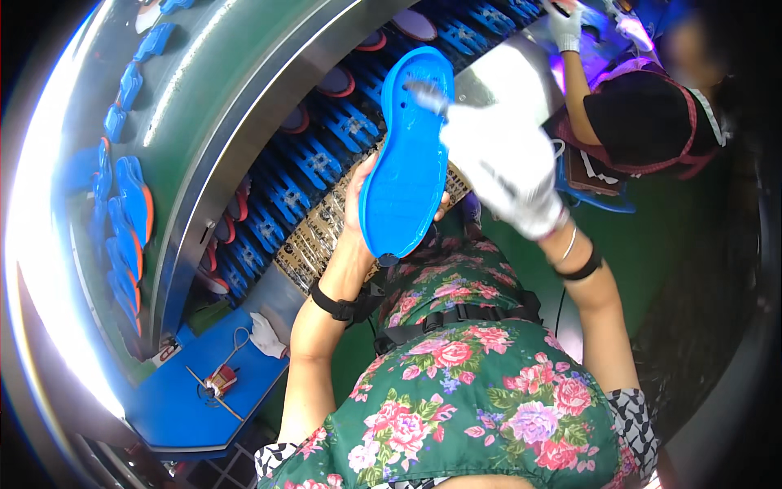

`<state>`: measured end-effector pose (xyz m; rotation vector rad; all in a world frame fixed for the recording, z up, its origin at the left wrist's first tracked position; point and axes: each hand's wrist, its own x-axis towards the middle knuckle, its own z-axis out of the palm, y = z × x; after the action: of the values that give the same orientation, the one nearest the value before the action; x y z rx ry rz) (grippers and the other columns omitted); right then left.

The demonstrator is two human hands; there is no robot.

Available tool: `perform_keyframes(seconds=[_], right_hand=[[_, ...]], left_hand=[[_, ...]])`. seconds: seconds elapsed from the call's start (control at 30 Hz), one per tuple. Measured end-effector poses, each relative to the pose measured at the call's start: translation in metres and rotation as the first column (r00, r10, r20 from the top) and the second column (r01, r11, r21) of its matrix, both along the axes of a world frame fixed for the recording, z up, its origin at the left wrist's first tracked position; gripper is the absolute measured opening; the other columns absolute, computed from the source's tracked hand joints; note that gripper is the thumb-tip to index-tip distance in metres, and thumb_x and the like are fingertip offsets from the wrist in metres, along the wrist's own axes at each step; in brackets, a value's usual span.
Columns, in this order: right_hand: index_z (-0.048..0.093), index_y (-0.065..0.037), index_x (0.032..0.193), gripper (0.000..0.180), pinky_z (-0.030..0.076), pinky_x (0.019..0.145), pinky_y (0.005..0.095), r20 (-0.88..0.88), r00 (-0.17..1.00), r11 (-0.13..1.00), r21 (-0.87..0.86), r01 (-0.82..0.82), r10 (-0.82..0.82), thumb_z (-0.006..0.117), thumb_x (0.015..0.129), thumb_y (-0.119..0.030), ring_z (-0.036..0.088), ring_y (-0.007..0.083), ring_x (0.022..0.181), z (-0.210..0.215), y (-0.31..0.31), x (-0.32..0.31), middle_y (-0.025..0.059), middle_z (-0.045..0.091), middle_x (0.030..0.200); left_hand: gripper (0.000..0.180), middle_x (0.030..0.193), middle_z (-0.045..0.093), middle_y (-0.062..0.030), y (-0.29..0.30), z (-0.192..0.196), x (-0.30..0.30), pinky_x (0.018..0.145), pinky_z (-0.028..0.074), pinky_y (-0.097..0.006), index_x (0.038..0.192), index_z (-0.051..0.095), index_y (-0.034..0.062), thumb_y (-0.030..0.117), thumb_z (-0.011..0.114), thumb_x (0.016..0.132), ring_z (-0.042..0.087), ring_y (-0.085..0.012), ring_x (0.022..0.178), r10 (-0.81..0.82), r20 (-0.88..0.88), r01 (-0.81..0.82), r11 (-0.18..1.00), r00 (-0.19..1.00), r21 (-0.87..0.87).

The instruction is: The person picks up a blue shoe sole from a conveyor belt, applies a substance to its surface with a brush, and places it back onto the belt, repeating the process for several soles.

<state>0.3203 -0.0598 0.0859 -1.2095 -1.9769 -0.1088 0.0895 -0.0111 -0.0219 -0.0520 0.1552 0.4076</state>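
My bare left hand [356, 196] grips a blue shoe sole [405, 183] from beneath, fingers wrapped round its edges. The sole stands nearly lengthwise in front of me, its raised rim and hollow inner face turned up, with small dark holes near the far end. A white knit glove covers my right hand [509, 163], which is closed on what looks like a small brush [428, 96]. The brush's greyish tip lies over the far end of the sole; motion smears it, and the glove hides its handle. Wet-looking shiny streaks show inside the sole.
Beyond my left hand a curved conveyor carries rows of blue strap-like parts [354, 126]. More blue soles [130, 220] lie on the green belt [191, 98] at left. A blue side table [183, 407] bears a small red object [220, 381]. A co-worker [635, 114] sits at far right.
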Motion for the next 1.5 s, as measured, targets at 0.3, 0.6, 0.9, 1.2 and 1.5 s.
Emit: perform_keyframes(seconds=[0.3,0.6,0.9,1.2,1.5], right_hand=[[0.078,-0.007,0.097,0.018,0.058,0.075,0.0354,-0.572,0.804,0.884,-0.277,-0.378,0.165,0.082,0.080,-0.005,0.073,0.0252,0.084,-0.020,-0.042,-0.051,0.0082,0.076,0.097],[0.076,0.004,0.091,0.015,0.058,0.076,0.0319,-0.964,0.114,0.620,-0.242,-0.746,-0.239,0.077,0.077,0.007,0.073,0.0236,0.082,-0.033,-0.058,-0.027,0.0204,0.076,0.098],[0.071,0.005,0.107,0.022,0.057,0.070,0.0279,-0.819,-0.314,0.783,-0.238,-0.575,-0.480,0.064,0.086,0.006,0.070,0.0191,0.079,-0.090,-0.078,-0.007,0.0187,0.074,0.102],[0.075,0.003,0.107,0.021,0.050,0.065,0.0228,-0.833,-0.026,0.646,-0.409,-0.644,-0.552,0.071,0.087,0.001,0.064,0.0118,0.073,-0.106,-0.051,-0.047,0.0097,0.075,0.095],[0.075,0.002,0.108,0.021,0.050,0.065,0.0227,-0.805,-0.027,0.586,-0.408,-0.700,-0.593,0.071,0.087,0.001,0.063,0.0104,0.072,-0.114,-0.044,-0.074,0.0089,0.077,0.098]], left_hand=[[0.087,0.147,0.050,-0.0261,0.028,-0.006,-0.009,0.102,0.047,-0.065,0.157,0.033,0.0034,0.060,0.052,0.094,0.059,-0.0508,0.121,0.102,0.059,-0.106,0.991,0.993,0.082],[0.091,0.134,0.058,-0.0331,0.020,0.031,-0.032,0.092,0.059,-0.050,0.153,0.035,-0.0050,0.055,0.060,0.090,0.066,-0.0441,0.112,0.296,-0.170,-0.226,0.912,0.940,0.343],[0.114,0.156,0.031,-0.0323,0.029,0.084,-0.076,0.093,0.056,-0.059,0.161,0.016,0.0031,0.060,0.073,0.081,0.056,-0.0520,0.121,0.460,-0.009,-0.371,0.729,0.888,0.575],[0.098,0.160,0.020,-0.0313,0.151,0.099,-0.126,0.112,0.044,-0.059,0.160,0.015,0.0022,0.055,0.065,0.093,0.032,-0.0516,0.142,0.720,0.222,-0.750,0.654,0.657,0.098],[0.099,0.158,0.023,-0.0316,0.240,0.080,-0.176,0.115,0.040,-0.057,0.157,0.023,-0.0040,0.074,0.033,0.097,0.030,-0.0478,0.143,0.734,0.191,-0.749,0.663,0.652,0.009]])
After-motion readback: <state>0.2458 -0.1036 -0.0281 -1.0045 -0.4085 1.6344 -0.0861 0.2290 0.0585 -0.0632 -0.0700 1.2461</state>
